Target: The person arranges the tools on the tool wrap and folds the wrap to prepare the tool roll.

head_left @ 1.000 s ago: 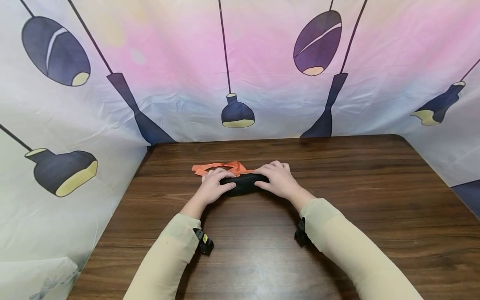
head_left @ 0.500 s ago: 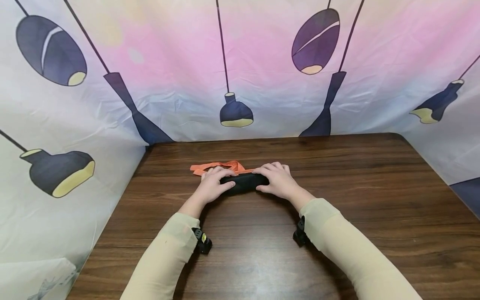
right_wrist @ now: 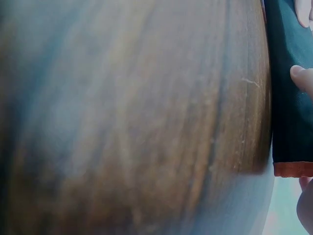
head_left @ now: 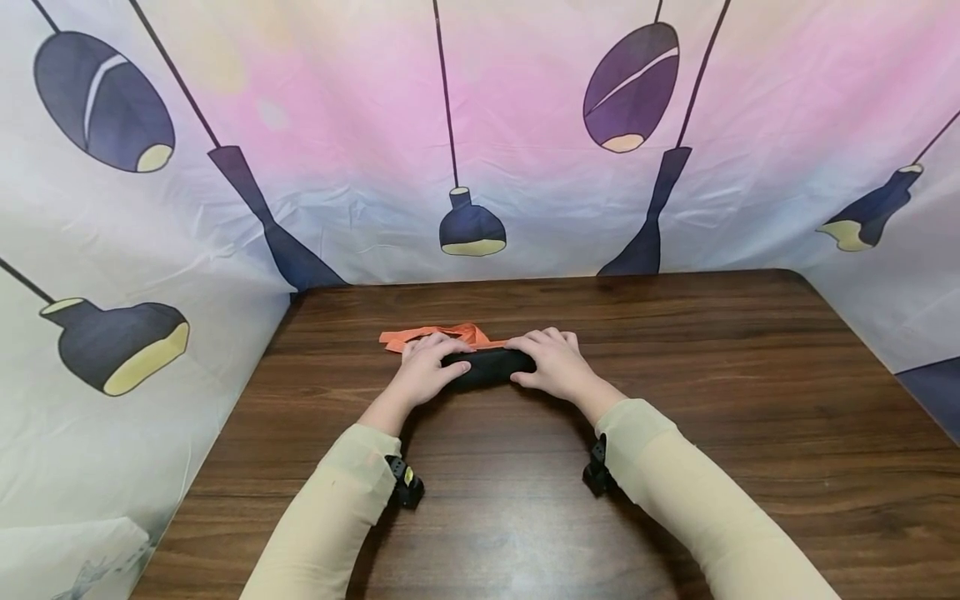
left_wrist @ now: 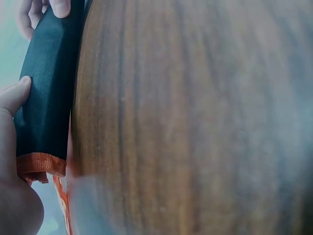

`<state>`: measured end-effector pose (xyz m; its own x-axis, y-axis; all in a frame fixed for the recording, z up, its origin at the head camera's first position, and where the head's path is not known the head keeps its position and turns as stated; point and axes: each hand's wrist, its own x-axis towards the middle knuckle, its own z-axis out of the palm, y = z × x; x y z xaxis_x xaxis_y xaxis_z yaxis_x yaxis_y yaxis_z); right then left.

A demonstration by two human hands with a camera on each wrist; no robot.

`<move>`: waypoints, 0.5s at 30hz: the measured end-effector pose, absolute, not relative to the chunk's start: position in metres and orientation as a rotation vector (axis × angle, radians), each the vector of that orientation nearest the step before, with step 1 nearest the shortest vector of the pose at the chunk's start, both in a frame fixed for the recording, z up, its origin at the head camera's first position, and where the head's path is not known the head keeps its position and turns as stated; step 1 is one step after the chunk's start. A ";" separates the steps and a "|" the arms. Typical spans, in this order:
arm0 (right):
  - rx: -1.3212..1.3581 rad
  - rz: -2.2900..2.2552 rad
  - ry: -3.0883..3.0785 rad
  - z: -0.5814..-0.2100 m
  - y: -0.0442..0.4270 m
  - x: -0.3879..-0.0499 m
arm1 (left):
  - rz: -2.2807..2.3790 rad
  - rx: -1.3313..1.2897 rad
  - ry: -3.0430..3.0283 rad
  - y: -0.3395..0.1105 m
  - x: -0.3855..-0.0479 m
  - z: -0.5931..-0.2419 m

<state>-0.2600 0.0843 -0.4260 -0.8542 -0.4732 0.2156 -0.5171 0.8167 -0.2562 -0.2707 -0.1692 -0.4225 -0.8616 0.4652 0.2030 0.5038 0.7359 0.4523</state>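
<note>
A black cloth roll (head_left: 489,368) with orange edging lies crosswise on the brown wooden table (head_left: 480,467). My left hand (head_left: 422,371) grips its left end, thumb on the near side and fingers over the top. My right hand (head_left: 553,365) holds the other end the same way. Just behind the roll, an orange strap (head_left: 467,333) lies loosely looped on the table, partly hidden by the left fingers. In the left wrist view, the dark woven cloth (left_wrist: 46,98) ends in an orange hem (left_wrist: 44,163). A similar orange hem (right_wrist: 293,169) shows in the right wrist view.
A printed curtain (head_left: 360,150) with lamp drawings hangs behind the table and along its sides. Small black cameras (head_left: 406,483) sit on both wrists, over light sleeves (head_left: 315,517). The table's back edge lies beyond the strap.
The hands and the black cloth roll stay almost in place. The right thumb has shifted very slightly, and the whole head view has moved a little.
</note>
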 end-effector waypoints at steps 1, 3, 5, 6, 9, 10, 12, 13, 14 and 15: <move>0.782 0.464 -2.861 -0.426 0.084 -0.260 | -0.767 -0.803 -2.854 -0.169 -0.270 -0.423; 0.780 0.467 -2.865 -0.426 0.084 -0.260 | -0.756 -0.808 -2.853 -0.169 -0.270 -0.423; 0.778 0.474 -2.869 -0.426 0.084 -0.261 | -0.751 -0.815 -2.855 -0.169 -0.269 -0.424; 0.777 0.478 -2.869 -0.426 0.084 -0.261 | -0.752 -0.818 -2.852 -0.169 -0.269 -0.423; 0.772 0.492 -2.869 -0.425 0.084 -0.261 | -0.763 -0.830 -2.840 -0.169 -0.270 -0.423; 0.772 0.498 -2.869 -0.425 0.084 -0.261 | -0.768 -0.833 -2.837 -0.169 -0.270 -0.422; 0.772 0.507 -2.869 -0.425 0.085 -0.261 | -0.774 -0.843 -2.835 -0.169 -0.270 -0.422; 0.772 0.509 -2.871 -0.426 0.085 -0.261 | -0.775 -0.847 -2.837 -0.170 -0.270 -0.422; 0.772 0.512 -2.873 -0.426 0.085 -0.262 | -0.776 -0.850 -2.840 -0.170 -0.270 -0.422; 0.772 0.514 -2.874 -0.426 0.085 -0.262 | -0.778 -0.853 -2.842 -0.170 -0.270 -0.421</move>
